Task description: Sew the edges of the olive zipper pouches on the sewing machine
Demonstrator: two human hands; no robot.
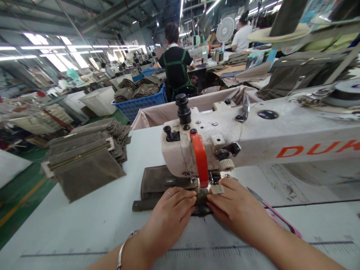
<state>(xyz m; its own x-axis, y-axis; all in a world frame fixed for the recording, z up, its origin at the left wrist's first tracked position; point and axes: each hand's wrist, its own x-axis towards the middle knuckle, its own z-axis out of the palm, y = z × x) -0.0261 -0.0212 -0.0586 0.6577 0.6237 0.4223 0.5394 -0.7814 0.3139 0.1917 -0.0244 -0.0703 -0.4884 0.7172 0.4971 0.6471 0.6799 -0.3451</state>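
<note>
A white sewing machine [180, 150] with an orange guard [200, 161] stands over a dark olive fabric piece [157, 180] with a small dark label. A narrow olive fabric strip [142, 205] lies along its near edge and runs under my left hand towards the needle area. My left hand [174, 210] is closed on the strip just left of the presser foot, fingers bent and close together. On the right of the foot my right hand [233, 202] has its fingertips closed on the strip's end, with beige tape around one finger. The needle is hidden behind the guard.
Pink-handled scissors [281, 219] lie beside my right forearm. Stacked olive fabric pieces with zippers [87, 157] sit on the table's left. Behind are a blue basket [143, 105] full of fabric pieces and a seated person [176, 63] facing away. A printed ruler [191, 253] crosses the near table.
</note>
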